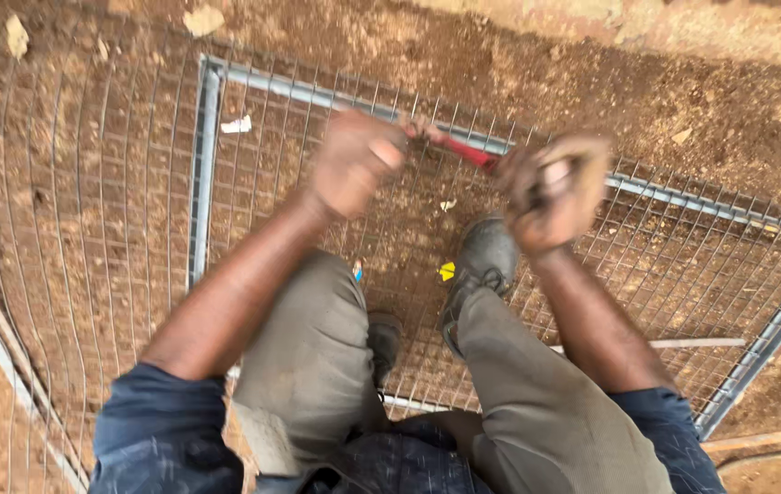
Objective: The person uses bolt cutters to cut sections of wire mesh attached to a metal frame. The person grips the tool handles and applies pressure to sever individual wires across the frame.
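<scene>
the fingers [381, 151] of the left hand [354, 163] are curled into a fist, but the hand is blurry, so you cannot tell what they squeeze. the fingers of the right hand [555, 192] are curled tight too, and it looks like they wrap the end of a red tool [464, 151], though the blur hides the grip.

the red tool is thin and long. it lies between the two hands, just above the top bar of the metal frame [203, 165]. its left tip is right by the left hand and its right end goes into the right hand.

the metal frame is grey, with a wire mesh [308, 137] of small squares inside it. it lies flat on the brown dirt [592, 73]. one dark shoe [482, 261] stands on the mesh inside the frame, just below the right hand. another dark shoe [383, 340] is lower, near the bottom bar of the frame. a small yellow scrap [446, 271] sits on the mesh beside the first shoe. more wire mesh [61, 183] lies on the dirt left of the frame.
</scene>
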